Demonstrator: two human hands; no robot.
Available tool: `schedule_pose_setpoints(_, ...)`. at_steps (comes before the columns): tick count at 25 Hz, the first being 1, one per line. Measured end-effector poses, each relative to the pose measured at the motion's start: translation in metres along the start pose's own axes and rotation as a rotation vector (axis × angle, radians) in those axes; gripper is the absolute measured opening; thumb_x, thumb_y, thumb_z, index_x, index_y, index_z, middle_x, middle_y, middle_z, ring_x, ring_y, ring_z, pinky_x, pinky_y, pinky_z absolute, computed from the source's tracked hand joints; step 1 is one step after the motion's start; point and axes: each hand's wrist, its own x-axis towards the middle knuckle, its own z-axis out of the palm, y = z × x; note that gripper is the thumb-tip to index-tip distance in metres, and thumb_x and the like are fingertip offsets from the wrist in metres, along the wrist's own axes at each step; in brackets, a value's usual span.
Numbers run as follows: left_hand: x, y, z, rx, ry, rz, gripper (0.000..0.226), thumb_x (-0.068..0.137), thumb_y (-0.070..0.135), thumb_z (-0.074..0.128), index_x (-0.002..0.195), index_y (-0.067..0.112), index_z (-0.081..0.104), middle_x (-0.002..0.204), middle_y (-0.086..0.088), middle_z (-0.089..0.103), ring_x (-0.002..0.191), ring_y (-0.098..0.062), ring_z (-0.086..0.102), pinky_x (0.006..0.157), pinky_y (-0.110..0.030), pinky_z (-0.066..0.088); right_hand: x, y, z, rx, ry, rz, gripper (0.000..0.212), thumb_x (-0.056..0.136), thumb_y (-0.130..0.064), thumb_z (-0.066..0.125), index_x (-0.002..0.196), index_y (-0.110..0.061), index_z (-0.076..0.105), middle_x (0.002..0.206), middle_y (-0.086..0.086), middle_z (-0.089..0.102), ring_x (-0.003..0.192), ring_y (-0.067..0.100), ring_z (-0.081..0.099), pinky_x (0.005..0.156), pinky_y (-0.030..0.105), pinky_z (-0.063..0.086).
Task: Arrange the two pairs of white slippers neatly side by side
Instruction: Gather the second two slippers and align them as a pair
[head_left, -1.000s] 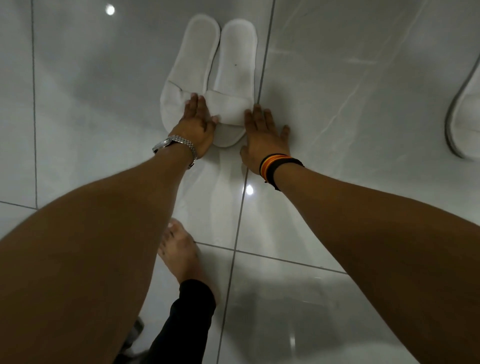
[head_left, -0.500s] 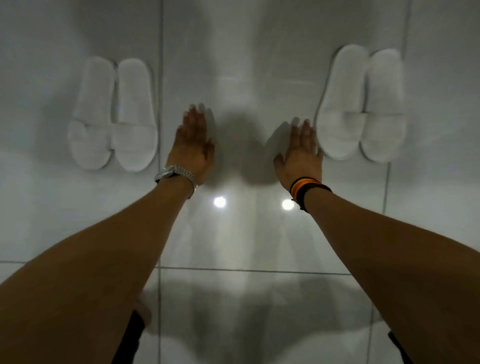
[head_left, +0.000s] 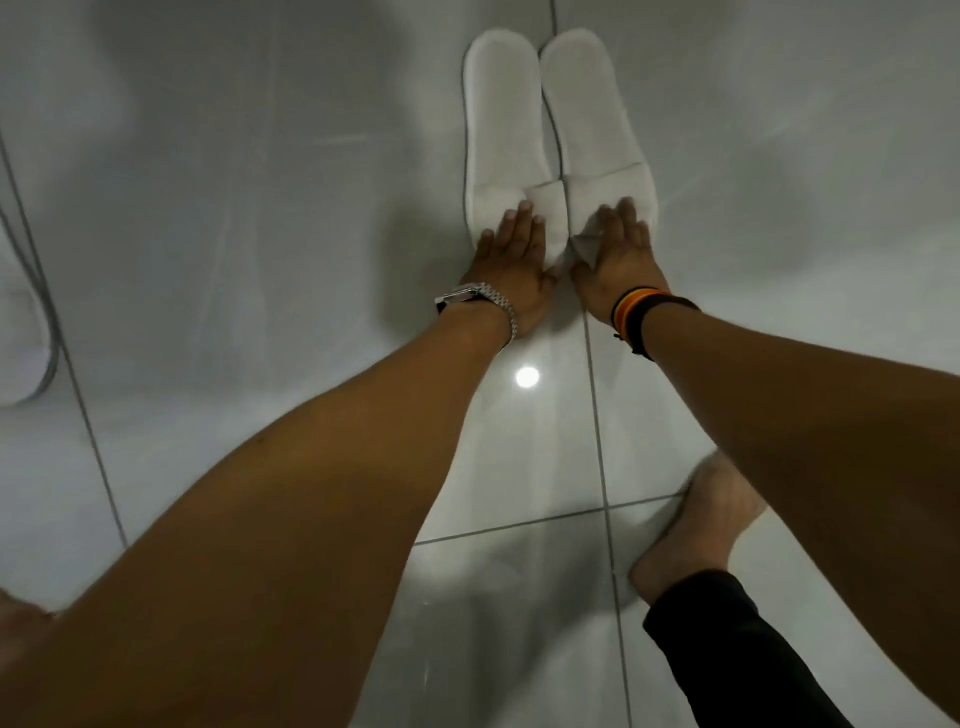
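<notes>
Dim overhead light; round glare spot on glossy floor (head_left: 527, 376); soft shadows; wide-angle edge distortion; slight blur.

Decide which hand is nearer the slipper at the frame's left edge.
Left. The left hand rests on the centre pair's toe, on the side toward that edge slipper; the right hand lies beyond it, farther away.

2 white slippers (head_left: 556, 140) lie touching side by side on the grey tiled floor (head_left: 260, 208). The left hand (head_left: 511, 265) and right hand (head_left: 618, 260) press flat on their toe ends.
</notes>
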Motion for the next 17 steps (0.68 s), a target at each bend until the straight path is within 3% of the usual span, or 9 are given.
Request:
schedule_pose_setpoints(8, 0.041, 0.082, 0.005, -0.088, -0.105, 0.033, 0.067, 0.106, 0.04, 0.026, 0.159, 0.009, -0.003, 0.166, -0.009, -0.018, 0.154, -0.023, -0.013, 0.126, -0.04, -0.001, 0.028, 0.086, -0.056, -0.073, 0.014, -0.023, 0.085, 0.09, -0.03, 0.067, 0.156, -0.008, 0.018, 0.167, 0.015, 0.004, 0.154, 0.032, 0.009, 0.125, 0.037, 0.014)
schedule_pose_setpoints(17, 0.051, 0.11, 0.007, -0.07, -0.155, 0.056, 0.069, 0.106, 0.04, 0.027, 0.159, 0.009, -0.005, 0.166, -0.009, -0.018, 0.154, -0.023, -0.012, 0.126, -0.039, 0.0, 0.031, 0.122, -0.067, -0.059, 0.034, -0.004, 0.085, 0.088, -0.029, 0.069, 0.154, -0.007, 0.021, 0.167, 0.014, 0.008, 0.152, 0.033, 0.017, 0.123, 0.041, 0.021)
